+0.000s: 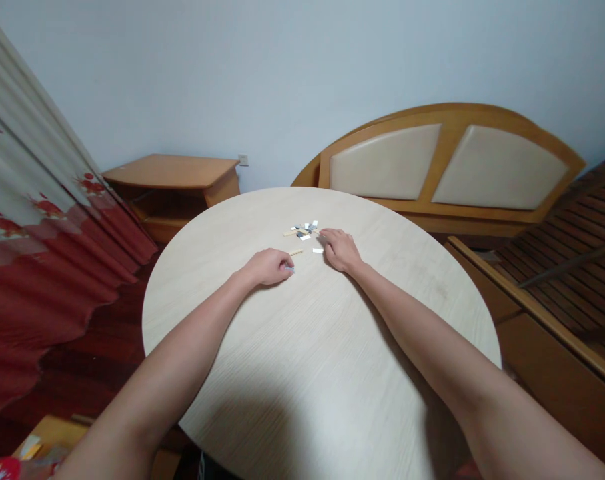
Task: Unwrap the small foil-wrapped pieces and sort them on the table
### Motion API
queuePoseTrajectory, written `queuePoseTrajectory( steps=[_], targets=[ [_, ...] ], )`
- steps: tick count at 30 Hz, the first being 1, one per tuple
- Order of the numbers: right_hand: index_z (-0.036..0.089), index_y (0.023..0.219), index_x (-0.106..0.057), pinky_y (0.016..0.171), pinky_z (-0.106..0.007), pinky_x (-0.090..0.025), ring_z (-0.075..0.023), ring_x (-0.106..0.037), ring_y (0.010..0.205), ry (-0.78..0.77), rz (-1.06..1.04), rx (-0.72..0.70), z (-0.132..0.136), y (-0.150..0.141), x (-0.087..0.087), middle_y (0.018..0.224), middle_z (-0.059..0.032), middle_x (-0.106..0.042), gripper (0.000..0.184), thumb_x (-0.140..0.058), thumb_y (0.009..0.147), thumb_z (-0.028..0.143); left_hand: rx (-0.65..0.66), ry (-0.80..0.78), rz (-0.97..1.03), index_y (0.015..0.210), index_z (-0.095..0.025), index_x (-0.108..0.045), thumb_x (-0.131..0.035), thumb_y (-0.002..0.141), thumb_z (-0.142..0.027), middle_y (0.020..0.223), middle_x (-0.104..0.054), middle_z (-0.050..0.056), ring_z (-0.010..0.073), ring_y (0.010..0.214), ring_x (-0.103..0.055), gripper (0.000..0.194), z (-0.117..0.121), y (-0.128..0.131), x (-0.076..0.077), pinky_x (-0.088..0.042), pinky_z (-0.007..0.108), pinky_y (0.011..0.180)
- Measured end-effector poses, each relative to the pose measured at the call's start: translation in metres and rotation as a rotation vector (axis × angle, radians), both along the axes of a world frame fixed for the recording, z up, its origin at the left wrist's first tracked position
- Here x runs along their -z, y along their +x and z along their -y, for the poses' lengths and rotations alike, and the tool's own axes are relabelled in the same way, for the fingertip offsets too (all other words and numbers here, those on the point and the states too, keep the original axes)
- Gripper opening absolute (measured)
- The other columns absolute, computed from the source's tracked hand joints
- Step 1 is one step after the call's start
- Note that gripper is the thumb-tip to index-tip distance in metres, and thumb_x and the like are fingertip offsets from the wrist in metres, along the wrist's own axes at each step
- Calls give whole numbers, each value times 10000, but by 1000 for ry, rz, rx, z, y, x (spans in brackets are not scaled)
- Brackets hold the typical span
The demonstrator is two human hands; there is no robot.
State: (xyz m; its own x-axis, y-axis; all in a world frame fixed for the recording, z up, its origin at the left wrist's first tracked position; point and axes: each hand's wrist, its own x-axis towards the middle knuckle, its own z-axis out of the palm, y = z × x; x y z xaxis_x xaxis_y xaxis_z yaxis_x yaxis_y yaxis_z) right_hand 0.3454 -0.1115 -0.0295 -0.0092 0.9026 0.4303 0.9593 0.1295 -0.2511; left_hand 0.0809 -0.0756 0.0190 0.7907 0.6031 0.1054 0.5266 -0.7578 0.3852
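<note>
My left hand (pixel 273 265) rests low over the table with its fingers curled around a small grey-blue piece (pixel 289 269), which pokes out below the fingertips. My right hand (pixel 341 249) lies at the right edge of a small pile of flat pieces (pixel 306 228) in white, tan and dark grey. Its fingers are stretched toward the pile, with the thumb apart from them; whether a fingertip touches a piece is too small to tell. Between the hands lie a tan toothed strip (pixel 296 253) and a white flat piece (pixel 317 251).
The pieces lie on a round pale wooden table (pixel 302 373). Behind it stand a wooden cabinet (pixel 177 172) and a padded headboard (pixel 382 163). A red and white curtain (pixel 47 220) hangs at left; a slatted bed frame (pixel 572 267) is at right.
</note>
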Motion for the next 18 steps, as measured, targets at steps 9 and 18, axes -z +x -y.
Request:
queuePoseTrajectory(
  steps=[9,18],
  targets=[
    [194,1331,-631,1013,-521,-413,-338,-536,1259,-101,10,54,-6,7,0,1387,-125,-641,515,-457,854,107,-49,-49,160,908,-206,-799,-549,874,-299,837,-769,63,186,696,-644,268,-9,-3,5,-457,288,638],
    [172,1077,-737,863,-398,-440,-269,-620,982,18,-34,112,30,3,-5,1051,-133,-704,240,-542,946,220,-160,181,331,982,-185,-777,-551,904,-232,957,-776,74,206,814,-669,244,-2,5,7,-499,328,798]
  ],
)
